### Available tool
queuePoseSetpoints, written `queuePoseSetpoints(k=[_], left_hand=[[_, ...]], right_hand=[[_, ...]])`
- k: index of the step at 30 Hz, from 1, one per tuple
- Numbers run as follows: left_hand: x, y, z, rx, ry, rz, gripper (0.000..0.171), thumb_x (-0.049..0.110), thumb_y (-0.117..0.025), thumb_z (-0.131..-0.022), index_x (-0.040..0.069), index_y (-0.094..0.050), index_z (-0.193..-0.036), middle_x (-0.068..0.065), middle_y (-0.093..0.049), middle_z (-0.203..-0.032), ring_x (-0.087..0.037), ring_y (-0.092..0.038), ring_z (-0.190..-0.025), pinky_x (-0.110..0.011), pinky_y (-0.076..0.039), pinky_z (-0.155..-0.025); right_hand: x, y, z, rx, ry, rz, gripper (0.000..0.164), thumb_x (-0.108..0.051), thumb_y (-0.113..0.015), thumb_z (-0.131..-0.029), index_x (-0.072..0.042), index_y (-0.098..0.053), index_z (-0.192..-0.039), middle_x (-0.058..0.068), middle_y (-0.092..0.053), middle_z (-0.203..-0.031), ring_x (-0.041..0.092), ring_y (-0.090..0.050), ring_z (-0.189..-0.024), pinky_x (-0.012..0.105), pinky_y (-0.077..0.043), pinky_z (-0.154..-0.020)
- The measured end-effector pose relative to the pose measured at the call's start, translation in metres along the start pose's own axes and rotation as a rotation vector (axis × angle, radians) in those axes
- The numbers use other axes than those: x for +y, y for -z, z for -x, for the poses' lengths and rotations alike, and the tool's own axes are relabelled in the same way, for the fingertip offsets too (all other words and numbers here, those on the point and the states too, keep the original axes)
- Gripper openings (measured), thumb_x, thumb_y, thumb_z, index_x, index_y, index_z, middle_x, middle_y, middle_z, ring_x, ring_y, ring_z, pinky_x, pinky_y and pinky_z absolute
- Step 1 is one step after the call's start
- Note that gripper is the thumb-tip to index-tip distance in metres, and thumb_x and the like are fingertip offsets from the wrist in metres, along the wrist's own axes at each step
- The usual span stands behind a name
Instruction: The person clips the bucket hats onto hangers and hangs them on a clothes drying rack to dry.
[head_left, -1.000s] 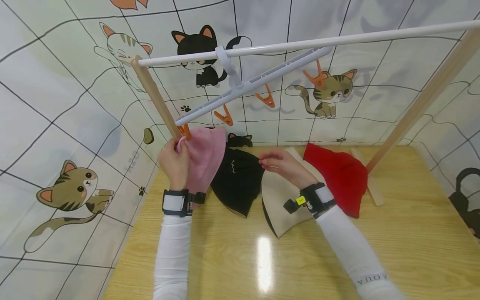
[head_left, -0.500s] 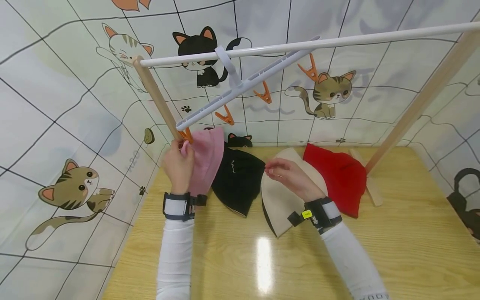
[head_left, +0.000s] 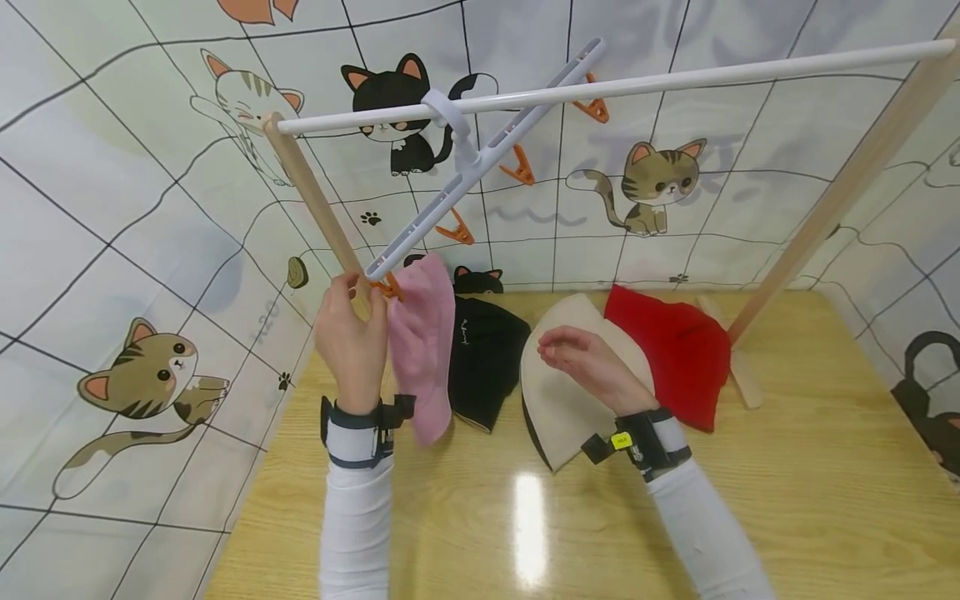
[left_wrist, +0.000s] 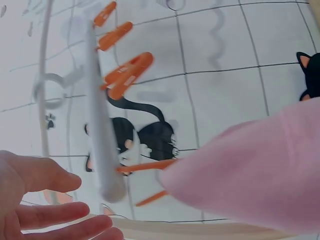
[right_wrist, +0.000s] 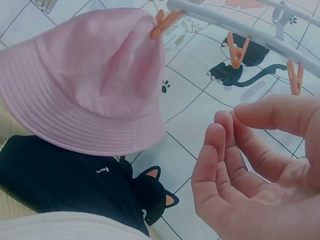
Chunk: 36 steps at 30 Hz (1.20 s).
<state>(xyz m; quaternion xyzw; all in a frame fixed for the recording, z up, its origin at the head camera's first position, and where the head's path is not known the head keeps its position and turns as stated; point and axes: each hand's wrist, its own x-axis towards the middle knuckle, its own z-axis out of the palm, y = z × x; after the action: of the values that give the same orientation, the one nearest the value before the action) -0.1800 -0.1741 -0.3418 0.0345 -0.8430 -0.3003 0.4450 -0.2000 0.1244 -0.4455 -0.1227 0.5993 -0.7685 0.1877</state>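
A pink bucket hat [head_left: 423, 350] hangs by its crown from the orange clip [head_left: 387, 287] at the near end of the white hanger [head_left: 457, 183]. Beside that clip is my left hand [head_left: 352, 342]; its thumb and fingers [left_wrist: 50, 215] are apart in the left wrist view, with nothing between them and the hat just off to the side. My right hand [head_left: 588, 362] hovers over the beige hat [head_left: 562, 400], fingers loosely bent and holding nothing, as the right wrist view shows.
A black hat [head_left: 483, 358] and a red hat [head_left: 671, 354] lie on the wooden table [head_left: 600, 533]. Overhead runs a white rod [head_left: 675, 81] between wooden posts, carrying the hanger. Other orange clips [head_left: 519, 167] dangle from it. Cat-patterned cloth forms the walls.
My left hand has let go of the pink hat, which now hangs from the clip. The hanger has turned, its far end swinging back past the rod. My right hand has drifted slightly right and down.
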Motion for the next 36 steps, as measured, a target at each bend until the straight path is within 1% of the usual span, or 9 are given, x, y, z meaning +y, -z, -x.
queuePoseSetpoints(k=[6,14,18,21,23,25,28,33,36], left_hand=[[0.017,0.004,0.004,0.032,-0.067,0.003,0.020,0.004,-0.068,-0.084,-0.005,-0.066,-0.102,-0.019,-0.069,-0.093,-0.034,-0.064,-0.082,-0.046,-0.048,-0.067],[0.040,-0.001,0.015,-0.052,-0.156,-0.007,0.022,0.010,-0.068,-0.087,-0.003,-0.063,-0.105,-0.018,-0.067,-0.089,-0.031,-0.059,-0.067,-0.041,-0.044,-0.053],[0.045,-0.011,0.021,-0.151,-0.199,-0.030,0.027,0.012,-0.070,-0.085,-0.001,-0.063,-0.108,-0.016,-0.067,-0.091,-0.029,-0.057,-0.064,-0.040,-0.043,-0.051],[0.047,-0.019,0.026,-0.257,-0.239,-0.038,0.031,0.013,-0.073,-0.084,-0.002,-0.064,-0.110,-0.018,-0.068,-0.095,-0.032,-0.061,-0.073,-0.044,-0.049,-0.067],[0.047,-0.025,0.030,-0.337,-0.246,-0.034,0.033,0.015,-0.073,-0.084,-0.002,-0.063,-0.111,-0.018,-0.068,-0.096,-0.032,-0.062,-0.077,-0.046,-0.050,-0.070],[0.047,-0.033,0.034,-0.414,-0.240,-0.025,0.034,0.017,-0.073,-0.086,-0.001,-0.063,-0.113,-0.017,-0.068,-0.099,-0.032,-0.063,-0.083,-0.047,-0.050,-0.075],[0.045,-0.044,0.040,-0.506,-0.212,-0.017,0.037,0.020,-0.072,-0.087,0.001,-0.062,-0.116,-0.016,-0.067,-0.101,-0.031,-0.064,-0.084,-0.042,-0.052,-0.065],[0.039,-0.064,0.051,-0.603,-0.197,-0.019,0.041,0.027,-0.074,-0.086,0.002,-0.063,-0.116,-0.015,-0.068,-0.103,-0.030,-0.065,-0.085,-0.042,-0.053,-0.066],[0.037,-0.074,0.057,-0.655,-0.190,-0.025,0.044,0.030,-0.075,-0.085,0.001,-0.064,-0.116,-0.015,-0.068,-0.107,-0.030,-0.066,-0.089,-0.041,-0.053,-0.072]], right_hand=[[0.003,0.004,0.004,0.004,0.007,-0.028,0.017,-0.002,-0.054,-0.096,-0.005,-0.058,-0.112,0.004,-0.062,-0.108,0.020,-0.058,-0.099,0.027,-0.047,-0.092],[0.005,0.007,0.007,0.017,-0.003,-0.019,0.019,-0.003,-0.055,-0.095,-0.001,-0.056,-0.114,0.006,-0.062,-0.109,0.021,-0.058,-0.099,0.027,-0.047,-0.092],[0.009,0.007,0.009,0.013,-0.006,-0.018,0.019,-0.003,-0.055,-0.095,0.000,-0.056,-0.114,0.005,-0.063,-0.108,0.021,-0.058,-0.099,0.027,-0.047,-0.091],[0.012,0.007,0.010,0.016,-0.001,-0.022,0.018,-0.002,-0.054,-0.095,-0.001,-0.057,-0.113,0.005,-0.063,-0.107,0.020,-0.058,-0.098,0.027,-0.047,-0.091],[0.014,0.008,0.011,0.026,0.008,-0.034,0.016,-0.001,-0.054,-0.095,-0.002,-0.058,-0.111,0.004,-0.063,-0.106,0.019,-0.059,-0.097,0.027,-0.047,-0.091],[0.016,0.008,0.012,0.042,0.014,-0.048,0.015,0.000,-0.053,-0.095,-0.002,-0.059,-0.109,0.004,-0.064,-0.104,0.018,-0.060,-0.096,0.026,-0.047,-0.091],[0.019,0.009,0.012,0.059,0.013,-0.057,0.014,0.000,-0.053,-0.096,-0.002,-0.060,-0.108,0.003,-0.064,-0.104,0.018,-0.060,-0.096,0.026,-0.047,-0.091],[0.026,0.007,0.014,0.056,-0.011,-0.034,0.017,-0.002,-0.053,-0.097,0.003,-0.057,-0.112,0.004,-0.064,-0.105,0.018,-0.060,-0.098,0.026,-0.046,-0.091],[0.031,0.005,0.015,0.050,-0.003,-0.039,0.017,-0.002,-0.053,-0.096,0.004,-0.057,-0.111,0.005,-0.063,-0.103,0.022,-0.059,-0.099,0.026,-0.046,-0.091]])
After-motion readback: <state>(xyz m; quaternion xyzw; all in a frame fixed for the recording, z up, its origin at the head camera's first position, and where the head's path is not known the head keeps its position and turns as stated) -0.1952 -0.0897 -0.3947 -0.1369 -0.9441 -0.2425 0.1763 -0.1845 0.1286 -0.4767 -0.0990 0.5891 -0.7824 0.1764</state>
